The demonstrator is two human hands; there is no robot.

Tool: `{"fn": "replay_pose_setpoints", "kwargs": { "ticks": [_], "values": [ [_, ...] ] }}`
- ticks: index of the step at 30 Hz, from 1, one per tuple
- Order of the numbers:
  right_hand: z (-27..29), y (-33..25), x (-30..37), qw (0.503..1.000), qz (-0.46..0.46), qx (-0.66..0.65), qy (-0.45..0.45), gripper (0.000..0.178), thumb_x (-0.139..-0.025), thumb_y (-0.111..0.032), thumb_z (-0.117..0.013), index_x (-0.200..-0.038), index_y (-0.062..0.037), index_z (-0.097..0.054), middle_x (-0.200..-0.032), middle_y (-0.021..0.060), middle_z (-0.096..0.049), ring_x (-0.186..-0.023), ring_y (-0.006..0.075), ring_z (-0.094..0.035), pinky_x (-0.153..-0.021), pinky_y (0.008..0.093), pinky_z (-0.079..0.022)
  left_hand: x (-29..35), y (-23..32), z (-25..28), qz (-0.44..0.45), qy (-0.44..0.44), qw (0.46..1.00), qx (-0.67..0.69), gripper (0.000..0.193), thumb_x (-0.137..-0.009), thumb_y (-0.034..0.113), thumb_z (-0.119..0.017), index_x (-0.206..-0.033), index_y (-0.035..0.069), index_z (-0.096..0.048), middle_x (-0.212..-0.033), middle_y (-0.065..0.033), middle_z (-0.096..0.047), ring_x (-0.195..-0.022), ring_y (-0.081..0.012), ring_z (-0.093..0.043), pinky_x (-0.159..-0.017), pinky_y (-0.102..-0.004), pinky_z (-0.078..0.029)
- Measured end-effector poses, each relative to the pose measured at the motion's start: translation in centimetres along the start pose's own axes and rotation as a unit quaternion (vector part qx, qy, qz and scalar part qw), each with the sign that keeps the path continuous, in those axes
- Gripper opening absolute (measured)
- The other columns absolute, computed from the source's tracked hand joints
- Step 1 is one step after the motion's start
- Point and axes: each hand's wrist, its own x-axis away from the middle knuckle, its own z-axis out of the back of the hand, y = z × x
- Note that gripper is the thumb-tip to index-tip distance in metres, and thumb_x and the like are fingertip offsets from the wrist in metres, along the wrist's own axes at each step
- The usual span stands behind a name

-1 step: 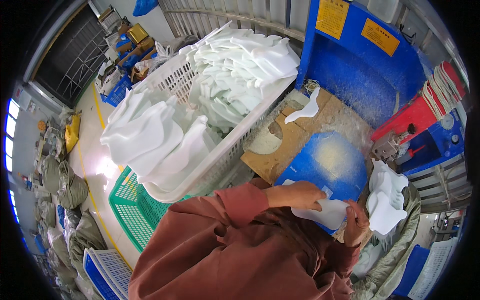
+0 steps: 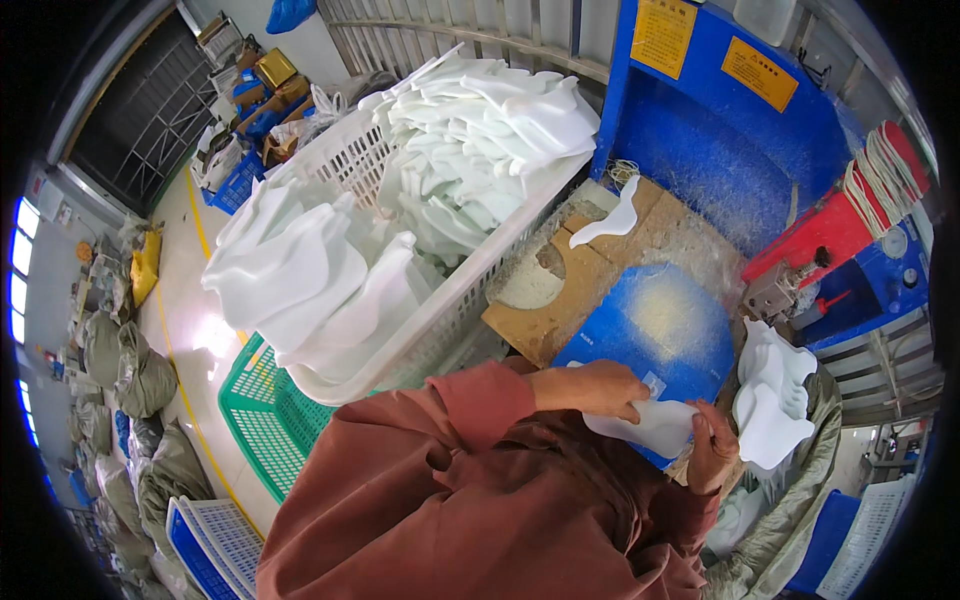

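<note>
Low over the front of the bench I hold a smooth, white, curved foam-like piece (image 2: 655, 430) level between both hands. My left hand (image 2: 598, 388) is closed on its far left edge. My right hand (image 2: 712, 446) pinches its right end between thumb and fingers. By the left fingertips is a small pale scrap (image 2: 654, 385). Beneath the piece lies a blue sheet (image 2: 600, 335) with pale dust heaped on it. A stack of similar white pieces (image 2: 770, 400) stands just right of my right hand. Another single white piece (image 2: 612, 222) lies farther back on the brown board.
A large white crate (image 2: 440, 325) piled with white pieces stands to the left, above a green basket (image 2: 270, 425). Behind the dusty board (image 2: 570, 290) rises a blue machine housing (image 2: 690, 150). A red arm (image 2: 820, 225) with wound cord juts in from the right.
</note>
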Motion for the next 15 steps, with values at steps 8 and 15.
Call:
{"fn": "replay_pose_setpoints", "kwargs": {
  "ticks": [8, 15],
  "values": [
    [-0.8, -2.7, -2.1, 0.961, -0.056, -0.258, -0.076, 0.046, -0.1, 0.0, -0.067, -0.145, 0.0013, -0.056, -0.126, 0.0129, -0.071, -0.116, 0.0209, -0.066, -0.102, 0.0355, -0.054, 2.6, 0.4, 5.3, 0.072, -0.022, 0.997, -0.017, 0.026, -0.094, 0.036, -0.077, -0.097, 0.011, -0.08, -0.079, -0.018, -0.07, -0.069, -0.0372, -0.067, -0.066, -0.0467, -0.052],
    [-2.3, -1.5, -1.3, 0.916, -0.084, -0.386, -0.076, 0.038, -0.101, -0.003, -0.072, -0.138, -0.002, -0.064, -0.123, 0.0069, -0.071, -0.112, 0.0154, -0.066, -0.096, 0.0318, -0.056, 3.6, 2.6, 6.5, 0.062, 0.001, 0.998, 0.017, 0.031, -0.096, 0.027, -0.071, -0.121, 0.008, -0.074, -0.105, -0.0189, -0.075, -0.095, -0.0414, -0.071, -0.08, -0.0487, -0.055]
  ]
}}
